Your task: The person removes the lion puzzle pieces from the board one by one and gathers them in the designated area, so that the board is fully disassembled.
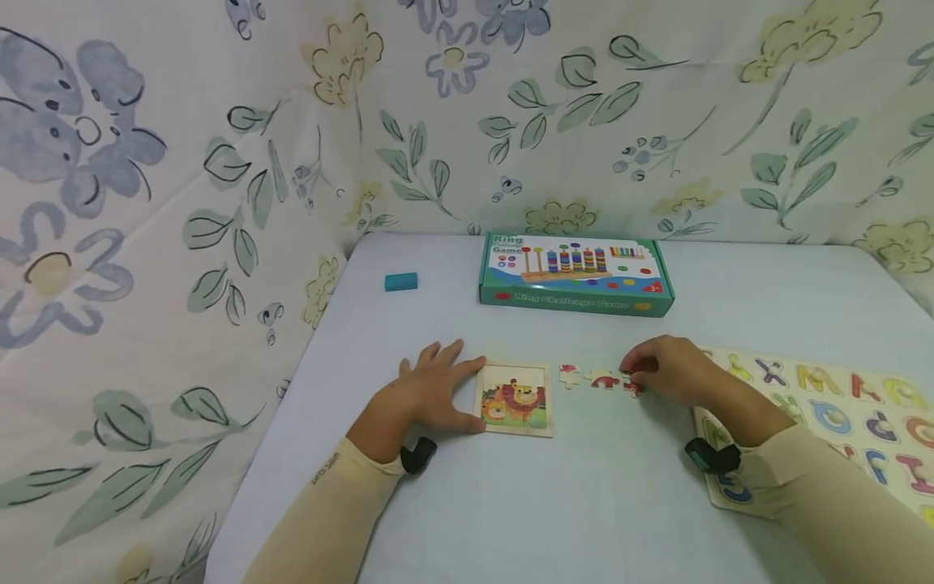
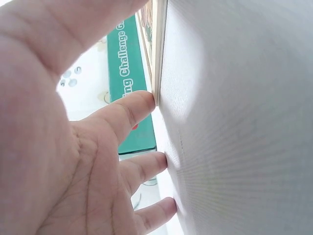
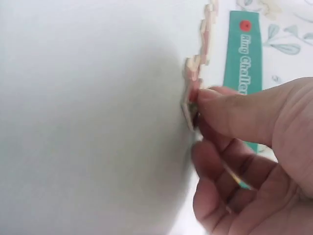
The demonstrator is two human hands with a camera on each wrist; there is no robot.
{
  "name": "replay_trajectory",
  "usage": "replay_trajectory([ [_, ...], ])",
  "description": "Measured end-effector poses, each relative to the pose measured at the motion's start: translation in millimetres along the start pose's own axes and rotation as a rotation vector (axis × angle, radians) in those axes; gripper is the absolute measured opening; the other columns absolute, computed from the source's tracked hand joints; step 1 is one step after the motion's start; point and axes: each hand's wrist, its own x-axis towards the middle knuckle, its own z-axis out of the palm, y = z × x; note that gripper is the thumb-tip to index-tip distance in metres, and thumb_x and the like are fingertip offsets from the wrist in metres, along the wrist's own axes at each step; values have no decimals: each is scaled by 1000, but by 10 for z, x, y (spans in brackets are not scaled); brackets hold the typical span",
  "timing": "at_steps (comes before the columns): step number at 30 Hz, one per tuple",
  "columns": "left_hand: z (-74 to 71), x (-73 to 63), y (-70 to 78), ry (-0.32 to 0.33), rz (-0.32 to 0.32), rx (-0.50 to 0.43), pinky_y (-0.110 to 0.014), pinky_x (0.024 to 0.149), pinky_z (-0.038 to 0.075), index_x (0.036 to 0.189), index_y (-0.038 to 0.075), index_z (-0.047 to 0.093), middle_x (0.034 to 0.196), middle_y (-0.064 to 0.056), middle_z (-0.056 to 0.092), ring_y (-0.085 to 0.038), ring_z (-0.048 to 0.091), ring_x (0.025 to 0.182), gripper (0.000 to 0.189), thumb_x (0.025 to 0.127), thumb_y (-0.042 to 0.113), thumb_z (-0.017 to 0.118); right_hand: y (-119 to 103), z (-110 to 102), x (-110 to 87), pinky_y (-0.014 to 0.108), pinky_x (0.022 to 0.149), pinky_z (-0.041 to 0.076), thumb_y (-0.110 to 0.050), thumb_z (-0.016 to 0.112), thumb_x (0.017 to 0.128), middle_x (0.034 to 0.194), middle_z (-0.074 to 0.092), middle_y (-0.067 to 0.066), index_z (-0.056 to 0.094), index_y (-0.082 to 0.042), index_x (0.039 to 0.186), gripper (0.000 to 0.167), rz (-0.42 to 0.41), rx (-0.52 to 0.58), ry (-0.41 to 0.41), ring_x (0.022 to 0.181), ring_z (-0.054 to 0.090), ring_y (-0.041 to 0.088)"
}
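Note:
My left hand (image 1: 426, 396) lies with fingers spread at the left side of a small square wooden puzzle tray (image 1: 550, 410). Its thumb touches the tray's lower left corner and its index fingertip the upper left one. Lion picture pieces (image 1: 521, 397) fill the lower part of the tray; bare wood shows along its top. To the right, loose jigsaw pieces (image 1: 570, 377) sit in a row on the table. At the row's right end, my right hand (image 1: 674, 371) pinches a jigsaw piece (image 3: 190, 105) between thumb and fingers, partly covering it.
A green Ring Challenge Game box (image 1: 576, 302) stands behind the tray. Far left on the white table (image 1: 584, 503) is a blue block (image 1: 400, 281). A wooden alphabet peg board (image 1: 791, 381) extends under the right forearm. Floral cloth (image 1: 452, 146) hangs behind.

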Motion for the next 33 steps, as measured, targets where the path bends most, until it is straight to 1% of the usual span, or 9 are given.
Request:
replay_trajectory([
  [4, 2, -1, -3, -4, -10, 3, -75, 118, 8, 160, 42, 29, 173, 0, 10, -37, 4, 159, 96, 80, 64, 77, -192, 22, 44, 34, 75, 53, -20, 72, 96, 109, 69, 7, 74, -11, 118, 24, 13, -29, 16, 93, 58, 24],
  [6, -3, 1, -14, -2, -9, 3, -75, 118, 9, 161, 42, 30, 173, -1, 10, -37, 4, 159, 96, 80, 64, 77, -381, 60, 85, 40, 81, 56, -25, 74, 95, 116, 67, 11, 72, -12, 122, 31, 7, -42, 17, 101, 59, 27],
  [11, -3, 0, -33, -1, -6, 2, -74, 118, 9, 161, 42, 30, 173, -1, 10, -37, 4, 159, 96, 80, 65, 77, -932, 284, 224, 50, 96, 55, -28, 78, 91, 121, 64, 12, 72, -15, 123, 35, -87, -93, -8, 111, 59, 29],
  [14, 2, -1, -35, 0, -2, 11, -74, 118, 10, 160, 43, 29, 173, 0, 9, -37, 4, 159, 96, 80, 67, 76, -1210, 450, 317, 48, 97, 55, -31, 79, 91, 120, 63, 9, 73, -17, 123, 35, -136, -125, -38, 108, 59, 26],
  [17, 4, -1, -27, 0, 5, 19, -75, 118, 12, 160, 43, 29, 173, 0, 10, -37, 5, 158, 96, 80, 68, 75, -1409, 588, 385, 44, 95, 55, -35, 79, 91, 119, 62, 7, 73, -19, 123, 36, -176, -149, -60, 104, 58, 23],
  [22, -12, 3, 7, -5, 12, 27, -75, 117, 13, 160, 43, 30, 173, -1, 10, -37, 6, 158, 96, 80, 68, 75, -1562, 724, 440, 34, 80, 51, -34, 81, 89, 114, 61, 4, 74, -19, 119, 34, -220, -142, -66, 95, 54, 19],
  [25, -23, -1, 18, 1, 14, 34, -75, 117, 14, 160, 42, 30, 173, -1, 12, -37, 7, 158, 95, 80, 67, 75, -1601, 755, 450, 30, 75, 48, -33, 83, 87, 111, 60, 3, 74, -19, 116, 33, -215, -129, -77, 92, 52, 19],
  [29, -22, -5, 16, 10, 10, 48, -76, 116, 15, 160, 42, 31, 173, -1, 12, -37, 8, 158, 96, 79, 67, 75, -1629, 776, 452, 28, 77, 50, -30, 84, 87, 111, 60, 3, 74, -18, 116, 33, -211, -108, -73, 93, 52, 18],
  [33, -17, -13, -1, 13, 4, 49, -76, 116, 15, 160, 43, 30, 173, -1, 12, -37, 8, 158, 96, 79, 67, 75, -1645, 796, 447, 30, 84, 52, -29, 85, 86, 113, 62, 1, 71, -17, 114, 34, -225, -94, -36, 97, 53, 18],
])
